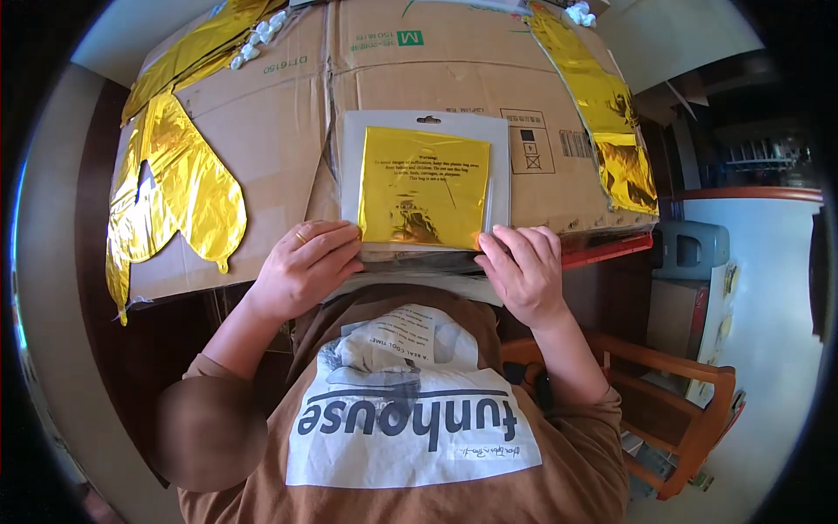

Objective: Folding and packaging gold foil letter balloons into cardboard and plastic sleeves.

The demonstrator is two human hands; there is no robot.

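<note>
In front of me, on a large cardboard box [271, 166], lies a flat package of folded gold foil [425, 196]. Its white backing [351, 140] has a hanging hole at the far edge, and small dark print shows over the foil. My left hand [305, 262] pinches the package's near left corner, fingers curled together. At the near right corner, my right hand [526, 272] grips it between thumb and fingers. A flat, shiny gold foil balloon [196, 179] with rounded lobes lies left of my left hand, partly hanging over the box's edge.
More gold foil [196, 52] covers the box's far left, and a long gold foil strip [602, 105] runs down its right side. White crumpled bits [259, 39] lie at the far left. A wooden chair [672, 393] and a grey plastic stool [694, 249] stand to the right.
</note>
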